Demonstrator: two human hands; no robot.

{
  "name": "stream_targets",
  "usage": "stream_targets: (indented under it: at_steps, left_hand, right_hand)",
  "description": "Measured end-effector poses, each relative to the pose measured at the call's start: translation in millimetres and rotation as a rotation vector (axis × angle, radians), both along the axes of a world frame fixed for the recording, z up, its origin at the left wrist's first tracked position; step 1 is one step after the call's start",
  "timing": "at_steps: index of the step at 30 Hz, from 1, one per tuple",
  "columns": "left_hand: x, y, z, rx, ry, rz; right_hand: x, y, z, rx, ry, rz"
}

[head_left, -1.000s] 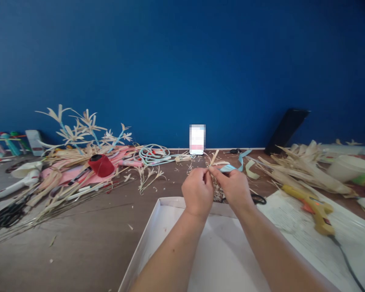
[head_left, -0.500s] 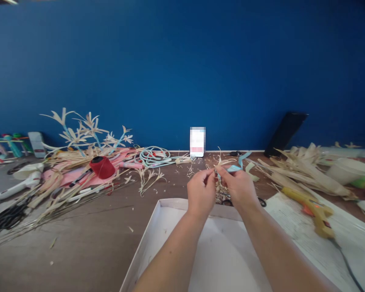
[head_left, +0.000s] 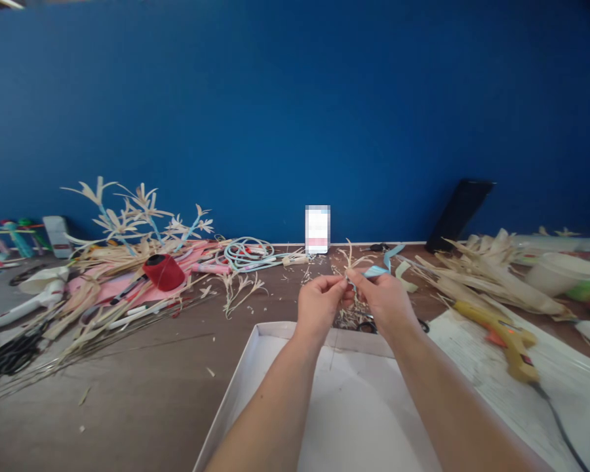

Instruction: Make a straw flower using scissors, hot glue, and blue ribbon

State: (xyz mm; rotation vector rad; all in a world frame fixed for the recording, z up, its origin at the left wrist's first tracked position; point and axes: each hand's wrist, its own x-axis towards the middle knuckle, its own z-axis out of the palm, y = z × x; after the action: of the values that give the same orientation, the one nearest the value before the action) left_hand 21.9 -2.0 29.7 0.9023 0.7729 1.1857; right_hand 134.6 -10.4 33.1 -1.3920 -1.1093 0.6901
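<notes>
Above the far rim of a white box lid, both hands meet at a small flower of pale dried husk strips. My left hand is closed, its thumb and fingers pinching at the flower's base. Close against it, my right hand pinches a light blue strip, whose free end sticks out past the knuckles. The spot where strip and flower join is mostly covered by fingertips. A thin stem line seems to hang below the left hand.
The box lid lies under my forearms. On paper at right rests a yellow glue gun, with dried husks behind. Finished husk flowers and a red spool lie left. A phone stands against the wall.
My left hand has turned slightly and its fingers have shifted at the flower's base. More of the flower shows above the fingertips. The right hand keeps its pinch.
</notes>
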Motion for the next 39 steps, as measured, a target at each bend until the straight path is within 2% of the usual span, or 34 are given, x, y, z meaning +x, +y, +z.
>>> stream_targets:
  at_steps: [7, 11, 18, 25, 31, 39]
  left_hand:
    - [2, 1, -2.8, 0.051, 0.039, 0.097]
    - [3, 1, -3.9, 0.062, 0.059, 0.155]
    - [3, 0, -4.8, 0.095, 0.112, 0.197]
    - [3, -1, -7.2, 0.192, 0.342, 0.291]
    - [3, -5, -9.6, 0.275, 0.442, 0.36]
    - [4, -7, -9.7, 0.344, 0.421, 0.379]
  right_hand:
    - [-2, -1, 0.6, -0.048, 0.109, 0.087]
    - [-2, -1, 2.0, -0.059, 0.097, 0.121]
    - [-3, -2, 3.2, -0.071, -0.008, 0.084]
    - [-7, -8, 12.6, -0.042, -0.175, 0.002]
    - [-10, -10, 16.8, -0.056, -0.152, 0.007]
    - [-10, -9, 15.8, -0.02, -0.116, -0.018]
